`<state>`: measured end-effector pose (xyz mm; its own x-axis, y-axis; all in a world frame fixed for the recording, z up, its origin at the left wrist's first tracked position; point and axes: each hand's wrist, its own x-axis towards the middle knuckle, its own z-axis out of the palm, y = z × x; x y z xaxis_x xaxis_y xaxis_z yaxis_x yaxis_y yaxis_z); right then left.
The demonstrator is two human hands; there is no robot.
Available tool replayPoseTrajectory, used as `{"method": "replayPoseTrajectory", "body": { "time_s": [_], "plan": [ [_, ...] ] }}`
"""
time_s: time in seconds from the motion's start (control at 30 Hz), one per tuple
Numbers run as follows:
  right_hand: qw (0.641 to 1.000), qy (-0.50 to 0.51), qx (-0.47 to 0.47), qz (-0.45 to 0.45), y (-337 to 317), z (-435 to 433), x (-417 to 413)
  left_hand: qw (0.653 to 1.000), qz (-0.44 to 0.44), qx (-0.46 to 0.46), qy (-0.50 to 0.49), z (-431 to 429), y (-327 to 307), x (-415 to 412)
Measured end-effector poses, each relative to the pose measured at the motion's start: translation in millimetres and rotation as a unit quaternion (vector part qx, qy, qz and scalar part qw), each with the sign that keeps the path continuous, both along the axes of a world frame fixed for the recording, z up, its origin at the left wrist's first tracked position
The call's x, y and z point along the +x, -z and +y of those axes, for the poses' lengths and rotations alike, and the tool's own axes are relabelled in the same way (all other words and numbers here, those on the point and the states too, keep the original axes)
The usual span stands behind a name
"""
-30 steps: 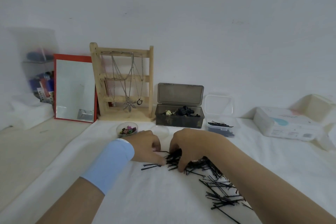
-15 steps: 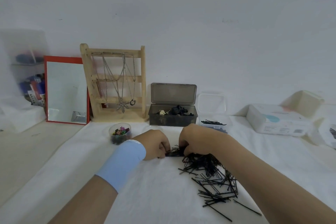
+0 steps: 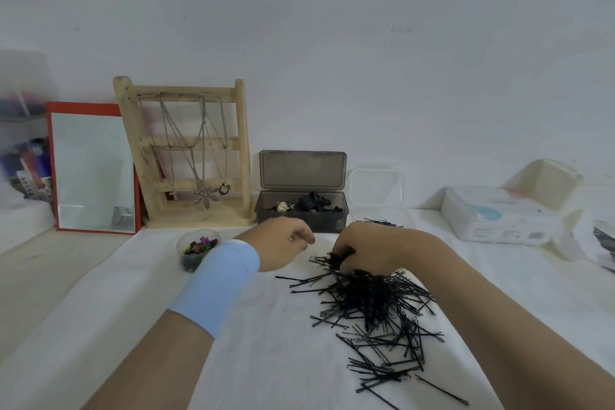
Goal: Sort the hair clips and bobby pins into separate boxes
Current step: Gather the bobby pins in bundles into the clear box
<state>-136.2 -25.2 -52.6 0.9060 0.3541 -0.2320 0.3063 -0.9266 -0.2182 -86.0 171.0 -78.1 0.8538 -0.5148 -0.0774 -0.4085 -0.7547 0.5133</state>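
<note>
We see the pins [image 3: 376,303] lying in a loose black heap on the white cloth [image 3: 266,353], thickest just under the right wrist and thinning out toward the near edge. The right hand [image 3: 366,250] sits at the far end of the heap with its fingers curled tight round a bunch of them, whose ends stick out to the left. The left hand [image 3: 283,243], with a pale blue band [image 3: 219,286] on its wrist, is just beside it but apart from it. Its fingers are curled under, and we cannot tell whether they pinch anything (only the back of the hand faces us). Behind the hands, against the wall, the grey box [image 3: 301,221] stands with its lid up and dark clips [image 3: 312,202] inside. Right of it is the clear box [image 3: 376,191], lid also up. The right hand hides most of its tray, and only a few pins show above the knuckles. Between the left forearm and the wall stands a small cup [image 3: 196,248] of coloured bits, partly covered by the band. Further left, a wooden rack [image 3: 186,156] hung with necklaces [image 3: 199,150] leans by a red-framed mirror [image 3: 93,170]. To the right, well apart from the heap, lies a white pack [image 3: 499,216].
</note>
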Motion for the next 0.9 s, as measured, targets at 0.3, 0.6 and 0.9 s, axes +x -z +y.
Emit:
{"method": "replayPoseTrajectory", "body": {
  "time_s": [0.3,0.6,0.9],
  "plan": [
    [0.918,0.058,0.375,0.116,9.8,-29.0,11.2,0.985,0.075,-0.158,0.008,-20.8,-44.9,4.0],
    [0.773,0.108,0.586,0.217,15.4,-31.4,27.8,0.986,0.035,-0.158,0.046,-33.9,-41.0,28.8],
    [0.739,0.072,0.597,0.304,23.1,-24.6,31.2,0.986,-0.043,-0.159,0.022,-33.3,-33.3,38.2]
  ]
}}
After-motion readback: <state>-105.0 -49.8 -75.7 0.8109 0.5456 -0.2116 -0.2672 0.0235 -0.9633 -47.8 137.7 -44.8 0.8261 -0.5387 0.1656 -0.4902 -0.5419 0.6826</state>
